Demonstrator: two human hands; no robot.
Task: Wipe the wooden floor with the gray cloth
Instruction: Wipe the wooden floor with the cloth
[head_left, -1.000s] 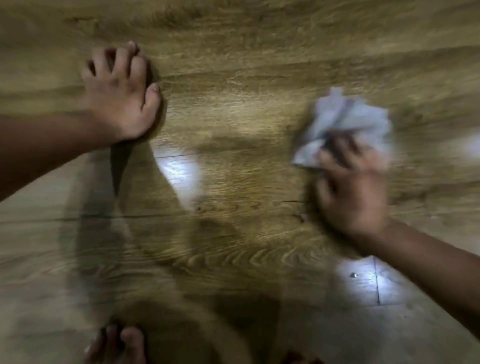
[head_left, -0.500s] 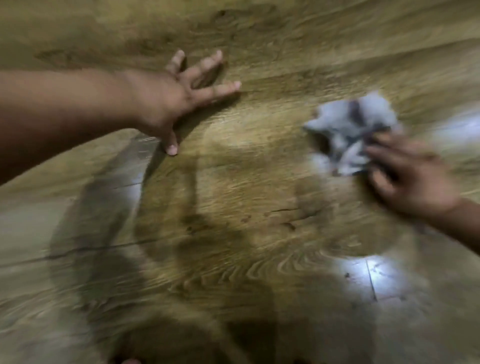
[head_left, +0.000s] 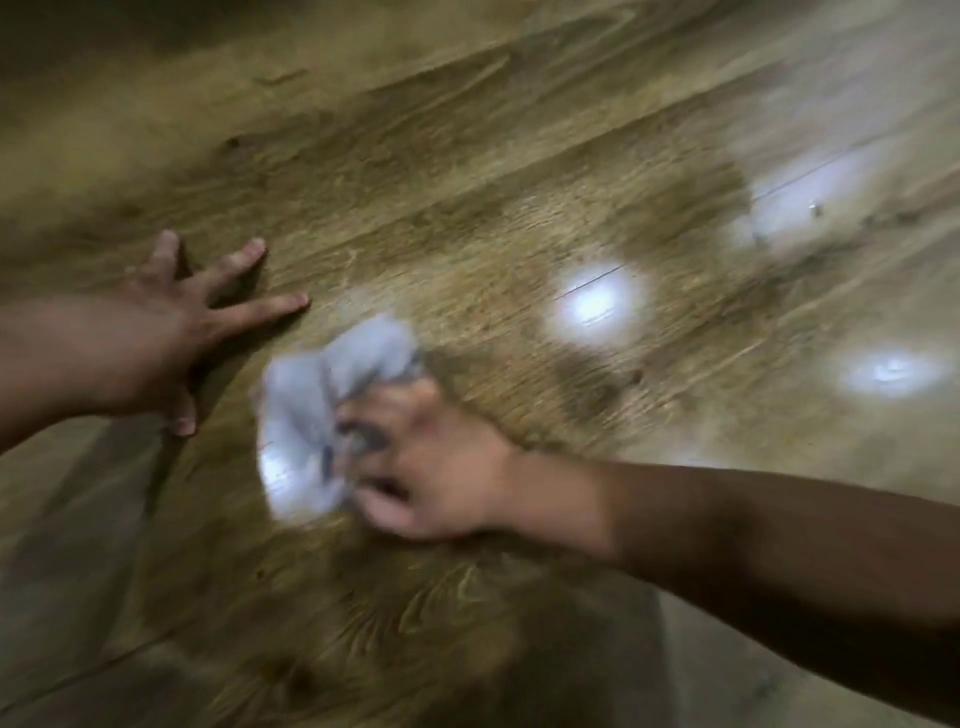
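The right hand's fingers (head_left: 371, 415) curl into the gray cloth (head_left: 306, 415) and grip it, bunched, against the wooden floor (head_left: 493, 208). The right hand (head_left: 436, 462) sits at the cloth's right side, its forearm running off to the lower right. The crumpled cloth is blurred. Its long axis runs near to far, with the far end leaning right. Just left of it, not touching, the left hand (head_left: 150, 353) lies flat on the floor, fingers (head_left: 260, 309) straight and spread. Glare patches (head_left: 597, 304) shine on the planks beyond.
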